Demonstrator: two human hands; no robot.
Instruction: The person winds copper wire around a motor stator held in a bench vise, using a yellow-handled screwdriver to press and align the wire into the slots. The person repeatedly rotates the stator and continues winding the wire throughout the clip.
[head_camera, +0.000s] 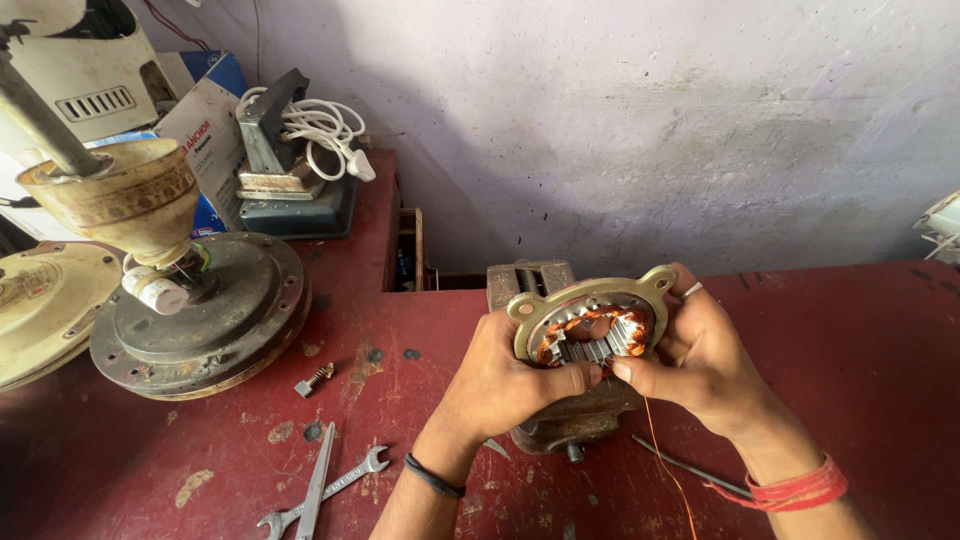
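bench (850, 340) | vise (560, 425) at its front edge under the stator (590, 325) | left hand (500, 385) wrapped round the stator rim | right hand (700, 360) pinching copper wire (665, 460) | step: winding coils; next calls for steady tension

One head-worn camera looks steeply down, close over the worn red worktop (820, 330); the grey plastered wall (650, 120) rises at twelve o'clock; hands sit centre-frame.
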